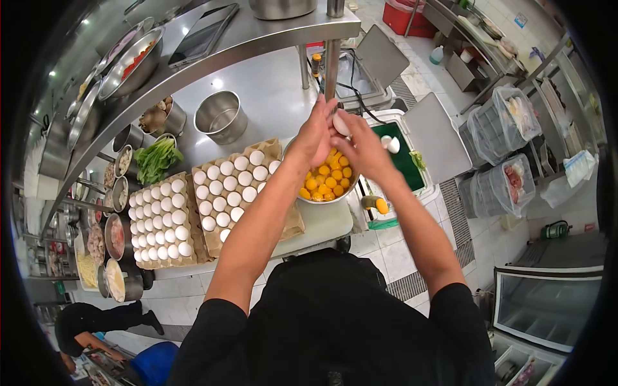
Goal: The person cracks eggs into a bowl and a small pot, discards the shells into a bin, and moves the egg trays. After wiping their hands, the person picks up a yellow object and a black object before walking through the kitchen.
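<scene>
Left hand is half-cupped at the bowl's 12 o'clock, its grip impossible to tell from here; beside it, the right hand pinches a white egg. At 9 o'clock from the bowl, cardboard trays of eggs sit side by side, presumably for easy reach. Directly under the hands, the bowl holds yolks, likely placed there to catch drips. Toward 2 o'clock, what look like eggshells lie in a green-lined bin, probably set close for discards.

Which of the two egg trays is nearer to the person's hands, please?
The egg tray on the right, beside the bowl of yolks; the other egg tray lies farther left.
</scene>
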Available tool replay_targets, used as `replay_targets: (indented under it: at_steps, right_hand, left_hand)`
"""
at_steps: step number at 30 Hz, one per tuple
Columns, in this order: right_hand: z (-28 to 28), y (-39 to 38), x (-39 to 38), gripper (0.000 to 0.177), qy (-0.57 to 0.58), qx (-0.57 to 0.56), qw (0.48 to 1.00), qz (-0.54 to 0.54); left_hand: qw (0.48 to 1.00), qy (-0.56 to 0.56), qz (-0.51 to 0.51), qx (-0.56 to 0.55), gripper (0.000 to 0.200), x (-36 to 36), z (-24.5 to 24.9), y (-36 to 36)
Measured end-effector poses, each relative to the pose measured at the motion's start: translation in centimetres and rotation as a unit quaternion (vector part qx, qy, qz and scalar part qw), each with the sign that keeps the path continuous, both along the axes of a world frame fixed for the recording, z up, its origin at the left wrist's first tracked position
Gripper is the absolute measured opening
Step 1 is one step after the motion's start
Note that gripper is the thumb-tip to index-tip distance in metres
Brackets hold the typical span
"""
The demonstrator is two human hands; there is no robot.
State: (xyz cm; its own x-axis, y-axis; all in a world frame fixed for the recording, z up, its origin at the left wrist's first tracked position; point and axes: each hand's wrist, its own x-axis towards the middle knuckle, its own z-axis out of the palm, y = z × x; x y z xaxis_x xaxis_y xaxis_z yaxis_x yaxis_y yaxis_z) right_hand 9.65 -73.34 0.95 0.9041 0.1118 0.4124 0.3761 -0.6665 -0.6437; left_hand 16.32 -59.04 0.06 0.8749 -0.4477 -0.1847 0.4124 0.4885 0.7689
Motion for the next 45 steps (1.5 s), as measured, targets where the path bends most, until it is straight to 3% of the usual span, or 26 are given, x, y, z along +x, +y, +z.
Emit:
replay_targets:
  at_steps: [2, 3, 4, 5, 6, 8, 10, 14, 16, 18, 20, 21, 22, 24, 26, 28, 29, 30, 32, 33, 35, 36, 38, 39, 43, 45]
  right_hand:
    - [-2.6, 0.8, 2.3, 0.05, -0.043, 0.056, 0.997, -0.031]
    - [-3.1, 1.3, 3.8, 0.05, -0.045, 0.057, 0.997, -0.03]
    - [-3.3, 1.7, 5.4, 0.046, -0.007, 0.275, 0.957, -0.097]
    - [-3.6, 2.2, 6.8, 0.043, 0.035, 0.477, 0.864, -0.158]
    - [-4.0, 2.7, 8.1, 0.043, 0.037, 0.478, 0.864, -0.155]
    - [-4.4, 3.5, 10.0, 0.038, 0.114, 0.624, 0.756, -0.164]
    - [-4.3, 3.8, 9.9, 0.038, 0.167, 0.589, 0.782, -0.119]
    - [-3.7, 1.9, 6.9, 0.04, 0.175, 0.623, 0.761, -0.054]
    - [-2.2, 1.3, 3.9, 0.034, 0.334, 0.557, 0.757, 0.068]
    - [-1.7, 0.8, 2.5, 0.029, 0.375, 0.527, 0.759, 0.077]
    - [-1.8, 0.2, 1.9, 0.031, 0.422, 0.419, 0.792, 0.138]
    - [-1.7, 0.3, 2.0, 0.036, 0.388, 0.272, 0.874, 0.109]
    - [-1.6, 0.3, 1.8, 0.036, 0.389, 0.273, 0.873, 0.109]
    - [-1.2, 0.6, 1.3, 0.041, 0.326, 0.227, 0.911, 0.111]
    - [-2.2, 0.2, 2.2, 0.041, 0.336, 0.253, 0.9, 0.114]
    - [-1.6, -1.0, 2.4, 0.045, 0.277, 0.315, 0.907, 0.03]
    - [-1.0, -2.2, 2.4, 0.045, 0.163, 0.126, 0.978, -0.039]
    - [-0.3, -2.7, 2.2, 0.045, 0.038, -0.068, 0.991, -0.108]
    - [1.0, -1.2, 1.5, 0.044, 0.004, -0.1, 0.993, -0.069]
    - [1.3, -0.3, 1.2, 0.044, -0.032, -0.137, 0.989, -0.034]
    - [1.1, 5.4, -0.1, 0.032, -0.031, -0.14, 0.983, 0.111]
    - [0.0, 8.0, -0.6, 0.022, -0.102, -0.169, 0.962, 0.187]
    - [-2.2, 12.2, -1.5, 0.019, -0.094, -0.323, 0.917, 0.213]
    - [-3.6, 13.3, -1.5, 0.019, -0.094, -0.324, 0.917, 0.214]
    - [-5.2, 15.0, -1.5, 0.013, -0.137, -0.434, 0.867, 0.204]
    - [-5.1, 15.2, -1.7, 0.013, -0.143, -0.453, 0.857, 0.198]
  left_hand:
    - [0.997, -0.05, -0.039, 0.035, 0.076, -0.3, -0.1, 0.7]
    - [0.996, -0.059, 0.014, 0.065, 0.069, -0.2, -0.7, 1.1]
    - [0.996, -0.06, 0.016, 0.066, 0.069, 0.1, -0.6, 1.8]
    - [0.985, -0.093, 0.029, 0.144, 0.065, 0.3, -0.5, 2.7]
    - [0.966, -0.126, 0.042, 0.221, 0.06, 0.5, -0.4, 3.4]
    - [0.967, -0.106, 0.05, 0.228, 0.05, 0.9, -0.5, 4.0]
    - [0.927, -0.186, 0.041, 0.324, 0.046, 1.2, -1.0, 4.1]
    - [0.895, -0.27, 0.043, 0.352, 0.044, 1.1, -0.5, 4.2]
    - [0.912, -0.285, -0.103, 0.275, 0.046, 1.3, 0.0, 4.9]
    - [0.9, -0.3, -0.129, 0.288, 0.043, 1.0, -0.6, 5.5]
    - [0.907, -0.276, -0.123, 0.295, 0.04, -0.2, -2.0, 6.5]
    - [0.87, -0.305, -0.102, 0.374, 0.042, -0.9, -1.7, 6.9]
    - [0.87, -0.304, -0.104, 0.374, 0.042, -1.5, -1.5, 6.8]
    - [0.759, -0.462, -0.028, 0.458, 0.043, -2.8, -0.7, 6.2]
    - [0.766, -0.502, -0.007, 0.402, 0.045, -2.8, -0.1, 5.5]
    - [0.857, -0.394, 0.025, 0.332, 0.046, -1.5, 0.8, 6.9]
    - [0.826, -0.396, 0.082, 0.392, 0.045, -0.1, 0.3, 9.4]
    - [0.781, -0.391, 0.102, 0.476, 0.042, 0.8, 0.4, 12.3]
    - [0.694, -0.342, 0.02, 0.634, 0.04, 1.8, -0.4, 16.5]
    - [0.692, -0.341, 0.023, 0.636, 0.04, 1.9, -1.7, 17.1]
    - [0.655, -0.402, -0.095, 0.633, 0.039, 1.8, -4.1, 18.0]
    - [0.654, -0.403, -0.093, 0.634, 0.039, 1.7, -4.0, 17.8]
    - [0.667, -0.387, -0.176, 0.611, 0.038, 1.2, -4.1, 16.6]
    - [0.644, -0.379, -0.201, 0.634, 0.041, 0.9, -3.9, 16.0]
    - [0.651, -0.392, -0.176, 0.626, 0.041, -0.3, -3.9, 16.9]
    - [0.635, -0.474, -0.109, 0.6, 0.039, -0.4, -4.9, 17.2]
